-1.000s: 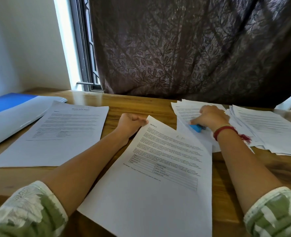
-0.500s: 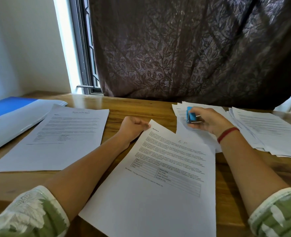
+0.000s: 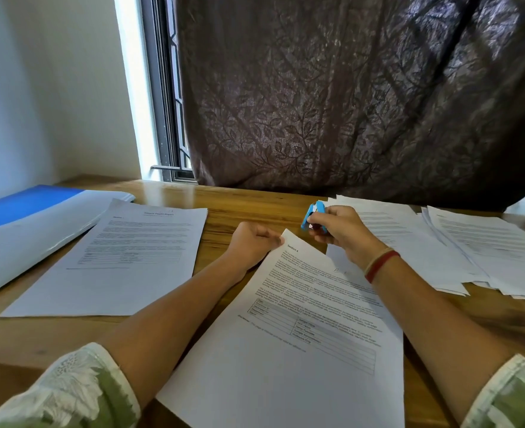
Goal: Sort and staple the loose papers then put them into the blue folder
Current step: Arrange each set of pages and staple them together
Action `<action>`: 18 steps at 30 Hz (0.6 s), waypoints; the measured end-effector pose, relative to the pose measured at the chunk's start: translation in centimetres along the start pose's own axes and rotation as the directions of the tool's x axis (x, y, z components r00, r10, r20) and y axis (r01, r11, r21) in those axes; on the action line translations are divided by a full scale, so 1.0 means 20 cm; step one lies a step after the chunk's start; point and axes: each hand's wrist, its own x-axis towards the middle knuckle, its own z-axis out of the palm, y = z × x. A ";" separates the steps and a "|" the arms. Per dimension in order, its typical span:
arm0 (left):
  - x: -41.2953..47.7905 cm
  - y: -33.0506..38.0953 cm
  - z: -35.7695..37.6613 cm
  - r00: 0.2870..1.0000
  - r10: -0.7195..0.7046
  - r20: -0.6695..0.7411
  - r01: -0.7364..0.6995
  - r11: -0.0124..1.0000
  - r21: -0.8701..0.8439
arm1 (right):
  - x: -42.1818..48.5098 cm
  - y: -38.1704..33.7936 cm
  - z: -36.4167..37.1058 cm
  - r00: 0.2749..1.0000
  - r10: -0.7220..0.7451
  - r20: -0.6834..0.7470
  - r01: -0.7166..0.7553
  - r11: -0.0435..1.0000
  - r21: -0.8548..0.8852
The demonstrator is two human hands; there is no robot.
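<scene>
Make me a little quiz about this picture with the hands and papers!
1. True or false: the right hand holds the blue stapler.
2. What does the left hand hold? A) the top corner of the middle paper B) a pencil C) a cup
3. Fill in: the blue folder lies at the person's ____ side of the table.
Key: 1 true; 2 A; 3 left.
</scene>
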 end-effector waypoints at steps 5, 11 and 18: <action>0.01 0.00 0.01 1.000 0.016 -0.006 -0.016 1.000 0.014 | -0.01 0.03 0.09 0.992 -0.114 -0.057 0.103 0.979 -0.177; 0.02 -0.02 0.02 0.998 0.058 -0.012 -0.057 0.997 0.057 | -0.04 0.07 0.14 0.975 -0.210 -0.070 0.182 0.940 -0.290; 0.01 -0.03 0.02 0.992 0.127 -0.002 -0.126 0.991 0.031 | -0.06 0.06 0.14 0.956 -0.282 -0.083 0.241 0.912 -0.331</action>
